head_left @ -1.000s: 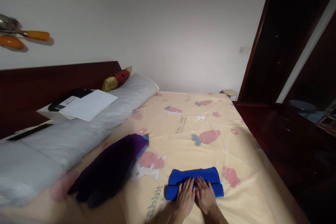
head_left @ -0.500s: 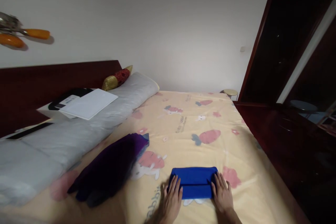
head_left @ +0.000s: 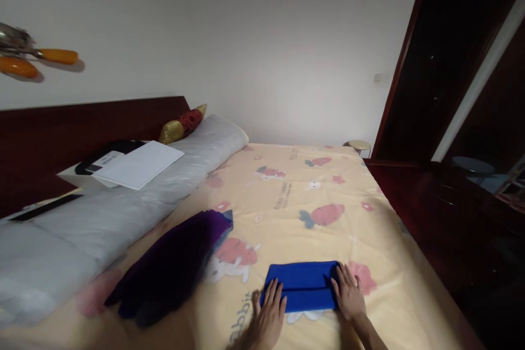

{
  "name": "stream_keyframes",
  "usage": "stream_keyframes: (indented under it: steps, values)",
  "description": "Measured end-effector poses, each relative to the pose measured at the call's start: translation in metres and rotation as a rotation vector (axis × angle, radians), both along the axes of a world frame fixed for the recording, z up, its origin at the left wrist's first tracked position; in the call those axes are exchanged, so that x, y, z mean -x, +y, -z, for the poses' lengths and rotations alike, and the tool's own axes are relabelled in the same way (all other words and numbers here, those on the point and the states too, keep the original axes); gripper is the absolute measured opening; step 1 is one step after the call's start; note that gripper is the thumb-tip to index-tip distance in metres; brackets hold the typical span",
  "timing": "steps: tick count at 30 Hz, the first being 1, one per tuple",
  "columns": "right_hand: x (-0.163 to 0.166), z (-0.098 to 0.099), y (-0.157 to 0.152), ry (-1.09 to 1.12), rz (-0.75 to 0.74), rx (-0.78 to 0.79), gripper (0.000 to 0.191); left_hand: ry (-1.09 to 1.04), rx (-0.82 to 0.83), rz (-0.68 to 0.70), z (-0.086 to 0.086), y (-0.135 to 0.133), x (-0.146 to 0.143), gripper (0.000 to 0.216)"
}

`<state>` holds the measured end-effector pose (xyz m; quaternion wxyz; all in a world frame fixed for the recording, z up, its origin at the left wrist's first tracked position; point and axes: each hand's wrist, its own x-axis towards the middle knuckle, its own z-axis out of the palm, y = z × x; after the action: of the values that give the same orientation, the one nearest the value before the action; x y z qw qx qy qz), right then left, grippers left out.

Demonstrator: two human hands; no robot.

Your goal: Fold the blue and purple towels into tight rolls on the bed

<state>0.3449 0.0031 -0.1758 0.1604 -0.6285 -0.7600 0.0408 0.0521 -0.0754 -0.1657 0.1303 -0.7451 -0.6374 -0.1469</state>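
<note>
A folded blue cloth [head_left: 302,286] lies flat on the yellow carrot-print bedsheet [head_left: 311,197] near the bed's front edge. My left hand [head_left: 269,314] rests at the cloth's left end, fingers stretched out and touching its edge. At the right end, my right hand [head_left: 348,295] lies flat with its fingers on the cloth's edge. Neither hand grips anything. A dark purple cloth [head_left: 172,265] lies spread to the left of the blue one.
A long grey-white bolster [head_left: 123,202] runs along the dark wooden headboard [head_left: 82,126], with white papers [head_left: 137,163] and a red-gold cushion [head_left: 182,123] on it. Dark wooden furniture [head_left: 451,213] borders the bed's right side. A small round stool [head_left: 359,145] stands by the wall.
A second ago both hands pressed side by side on the cloth's middle. They have since slid apart to its two ends, and the cloth lies flatter.
</note>
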Motion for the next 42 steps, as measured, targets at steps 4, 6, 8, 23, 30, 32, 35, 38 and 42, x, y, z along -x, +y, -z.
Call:
stream_keyframes:
  steps: [4, 6, 8, 23, 30, 32, 35, 38, 42]
  values:
    - [-0.014, 0.000, -0.034, 0.008, -0.257, -0.112, 0.046, -0.010, -0.072, 0.007, 0.002, -0.018, -0.002, 0.050]
    - [-0.020, 0.010, -0.050, -0.009, -0.353, -0.160, 0.049, -0.020, -0.093, 0.031, 0.007, -0.028, 0.000, 0.054]
    - [-0.023, 0.021, -0.058, -0.024, -0.359, -0.192, 0.051, -0.018, -0.090, 0.049, 0.013, -0.034, 0.004, 0.061]
    - [0.014, -0.046, -0.022, -0.001, -0.159, 0.023, 0.033, -0.083, 0.228, 0.035, -0.013, 0.022, 0.014, 0.043]
    - [0.061, -0.021, -0.028, 0.060, -0.233, -0.027, 0.056, -0.075, 0.286, 0.003, -0.003, 0.028, -0.031, 0.049]
    - [0.077, -0.011, -0.030, 0.074, -0.345, -0.043, 0.061, -0.063, 0.308, 0.101, 0.002, 0.029, -0.044, 0.055]
    - [0.078, 0.000, -0.031, 0.045, -0.456, -0.029, 0.067, -0.032, 0.293, 0.192, 0.004, 0.025, -0.042, 0.064]
    - [0.045, 0.004, -0.029, 0.025, -0.486, -0.035, 0.069, 0.013, 0.216, 0.276, -0.007, 0.016, -0.013, 0.065]
    - [-0.004, 0.004, -0.026, 0.013, -0.401, -0.037, 0.062, 0.088, 0.141, 0.259, -0.025, 0.009, 0.024, 0.071]
